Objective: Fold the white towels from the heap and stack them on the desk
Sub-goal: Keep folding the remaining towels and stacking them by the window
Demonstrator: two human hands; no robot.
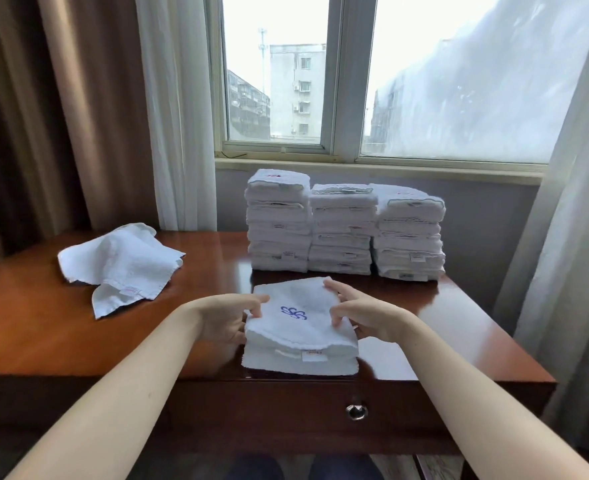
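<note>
Gleaming beneath a window [275, 81] flanked by curtains [78, 109], the reddish wooden tabletop [44, 327] carries three stacks [341, 230] of folded white towels at the back and a loose towel heap [120, 261] at the left. Near the front edge lies a folded towel [303, 337] with a blue emblem [293, 312] on top. The left hand [227, 317] and right hand [362, 315] curl their fingers [255, 299] onto its side edges.

Left hand [229, 315], right hand [362, 311], holding folded towel [300, 329]
</note>
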